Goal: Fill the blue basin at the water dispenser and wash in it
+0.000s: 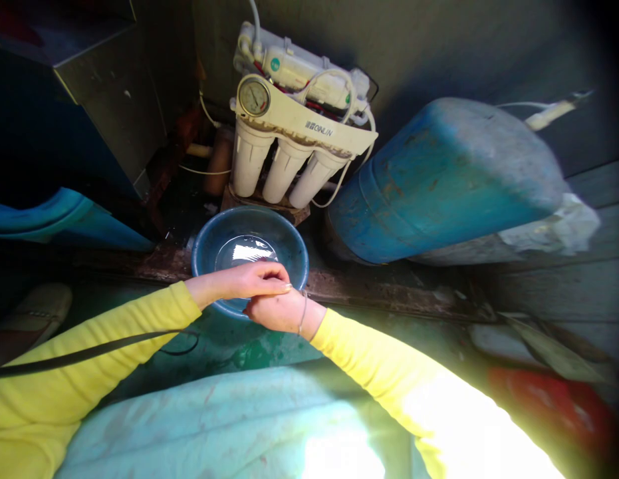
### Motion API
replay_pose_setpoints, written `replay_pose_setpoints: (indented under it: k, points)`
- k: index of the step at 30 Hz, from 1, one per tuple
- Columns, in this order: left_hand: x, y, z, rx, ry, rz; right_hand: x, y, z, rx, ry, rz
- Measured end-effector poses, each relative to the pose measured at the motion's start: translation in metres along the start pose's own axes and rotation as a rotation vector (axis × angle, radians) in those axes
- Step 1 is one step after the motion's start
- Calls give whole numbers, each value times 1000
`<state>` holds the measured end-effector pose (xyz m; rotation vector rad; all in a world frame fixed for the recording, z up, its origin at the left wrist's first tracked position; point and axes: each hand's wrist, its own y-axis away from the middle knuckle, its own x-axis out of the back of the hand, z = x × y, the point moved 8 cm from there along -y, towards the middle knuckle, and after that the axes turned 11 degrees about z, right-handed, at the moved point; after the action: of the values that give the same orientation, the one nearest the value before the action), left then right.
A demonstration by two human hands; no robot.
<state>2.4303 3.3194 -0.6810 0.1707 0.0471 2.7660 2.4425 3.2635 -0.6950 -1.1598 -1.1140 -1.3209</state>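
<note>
L hand [252, 279] over R hand [279, 311]; can't tell if either grips sth. Basin [293, 243], 11 o'clock: accidental wrist bump might spill water [227, 256].

On the floor [212, 356] stand a blue basin [205, 249] and a blue tank [433, 186].

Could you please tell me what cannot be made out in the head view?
In the head view:
- Right hand: fingers mostly out of sight, curled under and partly behind the left hand.
- Blue basin: near rim partly covered by the hands.
- Gauge: markings too small to read.
- Red item: too blurred to identify.
</note>
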Motion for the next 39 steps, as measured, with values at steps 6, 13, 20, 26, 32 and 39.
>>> replay_pose_setpoints:
  k: [6,13,20,26,32,39]
  points:
    - [4,7,-3,-48,-41,-134,12,5,-10,84,-46,-16]
    - [2,7,-9,-3,29,-158,14,10,-9,105,-41,97]
    - [2,8,-7,68,164,-206,14,13,-3,67,-108,105]
    - [-5,3,-10,125,105,-90,8,11,-7,78,-40,49]
    - [-2,5,-7,75,114,-194,11,11,-9,78,-93,60]
    - [9,4,-62,338,400,-107,-11,10,7,-40,-305,94]
